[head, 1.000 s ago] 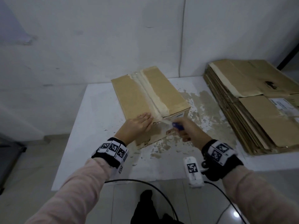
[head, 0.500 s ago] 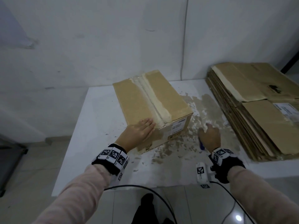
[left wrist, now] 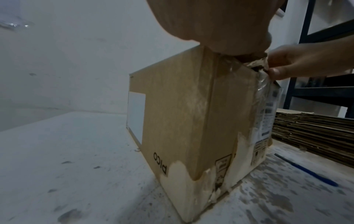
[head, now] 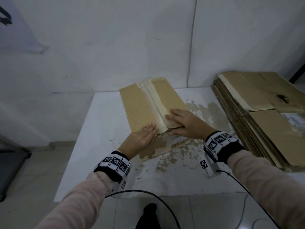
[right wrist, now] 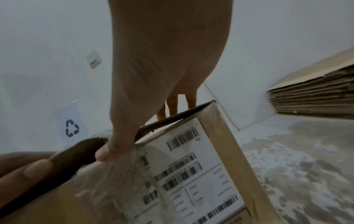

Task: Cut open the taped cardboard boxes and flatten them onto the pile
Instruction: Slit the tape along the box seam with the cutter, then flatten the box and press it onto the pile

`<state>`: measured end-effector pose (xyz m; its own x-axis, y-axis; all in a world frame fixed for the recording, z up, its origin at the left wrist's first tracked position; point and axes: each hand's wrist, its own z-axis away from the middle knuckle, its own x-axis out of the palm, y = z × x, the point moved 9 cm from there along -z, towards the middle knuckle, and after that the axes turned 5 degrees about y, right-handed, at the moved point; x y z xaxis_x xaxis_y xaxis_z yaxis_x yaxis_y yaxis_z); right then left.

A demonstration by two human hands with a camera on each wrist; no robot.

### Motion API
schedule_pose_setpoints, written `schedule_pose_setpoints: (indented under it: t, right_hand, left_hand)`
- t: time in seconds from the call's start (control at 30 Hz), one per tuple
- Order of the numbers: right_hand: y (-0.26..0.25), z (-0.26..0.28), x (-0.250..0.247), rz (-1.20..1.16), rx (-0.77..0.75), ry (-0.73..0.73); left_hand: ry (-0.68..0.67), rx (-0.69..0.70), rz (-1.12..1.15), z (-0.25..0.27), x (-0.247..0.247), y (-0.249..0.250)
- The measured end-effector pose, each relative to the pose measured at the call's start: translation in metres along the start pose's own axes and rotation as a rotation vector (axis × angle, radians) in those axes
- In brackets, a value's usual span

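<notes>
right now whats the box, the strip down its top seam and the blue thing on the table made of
The box: brown corrugated cardboard, matte, with torn fibrous edges at the near corner. The strip: looks like clear glossy plastic tape, shiny and wrinkled where it hangs over the side. The blue tool: probably plastic, smooth and evenly coloured; too small to be sure.

Box [head: 145, 103]: brown corrugated cardboard, matt; lower corners torn, pale under-layer exposed. Top seam tape [head: 156, 103]: clear plastic film, glossy, wrinkled, frayed at near end. Shipping label [right wrist: 195, 171]: white paper, printed barcodes, partly under film. Pile [head: 257, 116]: flattened cardboard sheets, matt, ragged fluted edges. Table [head: 99, 138]: white painted surface, coating flaked off in patches, rough brownish substrate showing. Pen [left wrist: 304, 170]: blue plastic, smooth. Sleeves [head: 79, 204]: pink knit cloth, matt.
</notes>
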<state>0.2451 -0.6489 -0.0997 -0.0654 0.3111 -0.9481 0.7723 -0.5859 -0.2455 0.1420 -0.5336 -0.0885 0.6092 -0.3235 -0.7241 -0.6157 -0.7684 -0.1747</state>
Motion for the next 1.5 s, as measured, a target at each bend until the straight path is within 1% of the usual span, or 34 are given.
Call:
schedule_pose_setpoints:
  t: [0.07,0.13,0.2,0.27,0.33,0.4,0.43,0.47,0.53,0.57,0.6,0.67,0.7,0.73,0.77,0.8,0.83,0.87,0.9,0.93,0.97,1.0,1.03,1.07,1.1,1.13,1.17,1.2,1.27,1.3,1.37,1.4,1.43,1.5]
  right_hand:
    - [-0.002,0.002,0.004,0.046,0.011,-0.056]
    - [-0.010,0.004,-0.002,0.057,-0.021,-0.023]
    - [-0.018,0.006,-0.010,0.097,-0.088,0.066]
    - [-0.027,0.010,-0.022,0.171,-0.157,0.214]
    - [-0.029,0.015,-0.039,0.154,-0.142,0.348]
    - [-0.029,0.021,-0.060,0.096,-0.071,0.469]
    - [-0.025,0.026,-0.070,0.048,0.009,0.538]
    - [-0.013,0.034,-0.080,-0.026,0.133,0.637]
    - [0.019,0.057,-0.093,-0.223,0.443,0.825]
    - [0.034,0.069,-0.090,-0.318,0.564,0.862]
    - [0.044,0.079,-0.087,-0.376,0.655,0.880]
    - [0.058,0.092,-0.078,-0.413,0.763,0.889]
    - [0.067,0.098,-0.068,-0.435,0.819,0.879]
    - [0.078,0.104,-0.054,-0.454,0.884,0.862]
    - [0.091,0.111,-0.038,-0.488,0.961,0.840]
    - [0.101,0.118,-0.024,-0.540,1.044,0.819]
    - [0.108,0.124,-0.011,-0.607,1.130,0.785]
    - [0.111,0.130,-0.001,-0.657,1.211,0.738]
    - [0.112,0.133,0.004,-0.656,1.274,0.669]
    - [0.112,0.133,0.005,-0.605,1.290,0.606]
    - [0.110,0.129,0.000,-0.531,1.253,0.564]
    - [0.106,0.120,-0.008,-0.444,1.177,0.544]
    - [0.100,0.108,-0.018,-0.337,1.085,0.535]
    - [0.092,0.093,-0.028,-0.213,0.991,0.510]
    - [0.084,0.075,-0.033,-0.079,0.904,0.454]
    - [0.074,0.054,-0.034,0.038,0.823,0.367]
    - [0.061,0.033,-0.034,0.122,0.744,0.276]
    - [0.047,0.012,-0.032,0.162,0.650,0.212]
    - [0.023,-0.024,-0.018,0.099,0.501,0.081]
    - [0.016,-0.036,-0.004,0.060,0.475,-0.023]
    - [0.009,-0.047,0.022,0.050,0.515,-0.244]
    - [0.008,-0.050,0.031,0.070,0.540,-0.320]
    - [0.007,-0.051,0.034,0.098,0.562,-0.370]
    - [0.001,-0.054,0.031,0.113,0.585,-0.383]
  left_hand:
    - [-0.009,0.000,0.014,0.000,0.002,0.000]
    - [-0.029,-0.018,0.029,0.000,0.002,-0.002]
    - [-0.046,-0.035,0.040,0.001,0.002,-0.002]
    - [-0.053,-0.060,0.043,-0.002,-0.003,-0.002]
    - [-0.063,-0.097,0.058,-0.003,-0.008,-0.003]
    - [-0.080,-0.141,0.062,0.000,-0.014,-0.007]
    - [-0.087,-0.170,0.082,0.004,-0.018,-0.012]
    - [-0.090,-0.215,0.101,0.008,-0.021,-0.017]
    - [-0.089,-0.329,0.126,0.023,-0.030,-0.029]
    - [-0.095,-0.392,0.122,0.028,-0.035,-0.034]
    - [-0.071,-0.449,0.121,0.031,-0.042,-0.037]
    - [-0.020,-0.711,0.133,0.032,-0.053,-0.049]
    - [0.025,-0.847,0.157,0.036,-0.054,-0.057]
    - [0.114,-0.950,0.152,0.042,-0.063,-0.065]
    - [0.249,-0.984,0.159,0.048,-0.076,-0.071]
    - [0.334,-0.957,0.123,0.056,-0.083,-0.072]
    - [0.383,-0.945,0.098,0.071,-0.084,-0.075]
    - [0.403,-0.990,0.069,0.084,-0.084,-0.081]
    - [0.428,-1.099,0.076,0.098,-0.084,-0.087]
    - [0.408,-1.198,0.059,0.116,-0.080,-0.093]
    - [0.356,-1.308,0.061,0.129,-0.076,-0.097]
    - [0.232,-1.415,0.065,0.146,-0.067,-0.102]
    - [0.056,-1.508,0.092,0.161,-0.056,-0.105]
    - [-0.158,-1.542,0.099,0.173,-0.044,-0.107]
    - [-0.349,-1.524,0.105,0.180,-0.032,-0.106]
    - [-0.466,-1.478,0.099,0.179,-0.026,-0.105]
    - [-0.506,-1.431,0.086,0.174,-0.025,-0.105]
    - [-0.493,-1.398,0.056,0.166,-0.026,-0.109]
    - [-0.444,-1.350,-0.005,0.150,-0.033,-0.117]
    - [-0.432,-1.335,-0.024,0.145,-0.035,-0.121]
    - [-0.421,-1.308,-0.040,0.140,-0.038,-0.130]
    - [-0.421,-1.298,-0.042,0.138,-0.040,-0.134]
    - [-0.413,-1.295,-0.035,0.137,-0.041,-0.137]
    - [-0.358,-1.297,0.007,0.133,-0.047,-0.141]
